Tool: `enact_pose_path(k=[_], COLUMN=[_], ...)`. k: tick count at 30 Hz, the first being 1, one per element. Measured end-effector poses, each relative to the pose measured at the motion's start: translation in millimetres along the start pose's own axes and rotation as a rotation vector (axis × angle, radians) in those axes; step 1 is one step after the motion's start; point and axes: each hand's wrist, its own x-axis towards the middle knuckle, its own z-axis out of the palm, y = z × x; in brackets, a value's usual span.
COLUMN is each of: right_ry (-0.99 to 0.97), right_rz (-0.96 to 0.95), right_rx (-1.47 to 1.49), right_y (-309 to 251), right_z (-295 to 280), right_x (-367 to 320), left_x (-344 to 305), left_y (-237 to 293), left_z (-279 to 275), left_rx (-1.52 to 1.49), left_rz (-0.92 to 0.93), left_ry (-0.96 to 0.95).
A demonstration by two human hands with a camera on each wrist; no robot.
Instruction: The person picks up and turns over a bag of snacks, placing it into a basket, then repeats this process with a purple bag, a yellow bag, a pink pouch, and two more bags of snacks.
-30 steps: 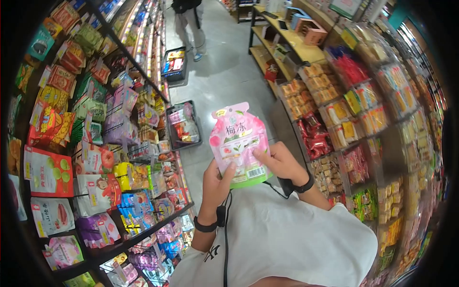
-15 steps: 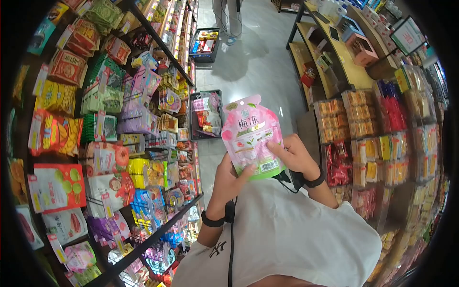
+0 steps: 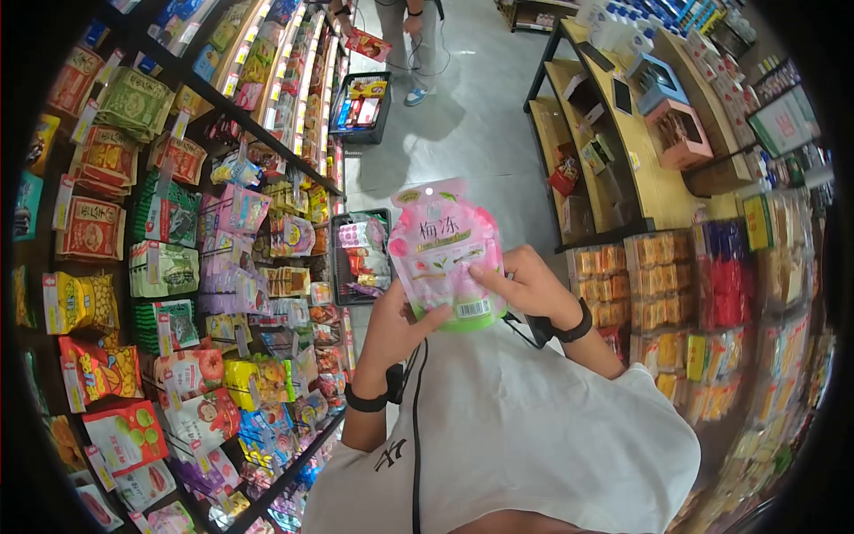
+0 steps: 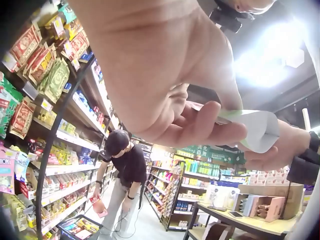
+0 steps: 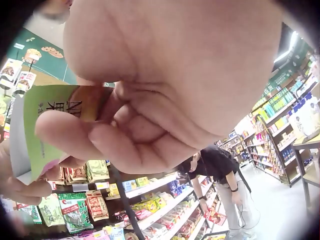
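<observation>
A pink pouch with a green bottom edge point(image 3: 445, 258) is held up in front of the white shirt, its printed side with a barcode toward the head camera. The left hand point(image 3: 391, 325) grips its lower left edge, thumb on the face. On the lower right side the right hand point(image 3: 535, 289) pinches it, thumb across the front. Curled fingers of the left hand point(image 4: 170, 75) lie behind the pouch point(image 4: 257, 130) in the left wrist view. In the right wrist view, the right hand point(image 5: 165, 75) has its fingers against the green part of the pouch point(image 5: 42, 125).
Snack shelves point(image 3: 165, 294) run along the left. Two black baskets with packages, one near point(image 3: 384, 267) and one farther point(image 3: 360, 138), stand on the floor. Another person point(image 4: 125, 167) holds a red package. A wooden table point(image 3: 654, 182) and packaged-food racks point(image 3: 658, 276) are at the right.
The head view has shifted, so shelves and baskets sit differently in it. The pouch stays in both hands. The other person's hands and a red package have come into the head view.
</observation>
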Motion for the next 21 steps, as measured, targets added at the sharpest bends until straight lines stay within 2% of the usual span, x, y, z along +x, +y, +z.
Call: enact_pose_path(k=[4,6,10,12,13,15,18,21], right_ry=[-0.055,-0.036,-0.051,-0.077,-0.091,-0.103,-0.156,-0.25], right_rz=[0.095,0.067,0.015,0.185,0.273,0.264,0.194,0.143], right_rx=[0.102,0.089,-0.011,0.117,0.18,0.248,0.343,0.385], right_y=[-4,0,14,5,0,-3,5,15], right_z=[-20,-21,-23,-26,-26,-23,-16,-2], right_x=[48,77,137,165,178,205,254,308], left_x=[32,45,76,94,101,120,146,170], left_y=[12,17,1,-5,-7,-2,16,25], left_z=[-7,-14,-46,-66,-76,-101,-130,-156], left_rx=[0.068,0.011,0.103,0.239,0.301,0.436,0.544,0.676], left_rz=[-0.038,-0.041,-0.051,-0.013,-0.054,-0.119,-0.046,-0.066], left_ry=[0.082,0.135,0.207,0.241,0.222,0.199,0.214,0.335])
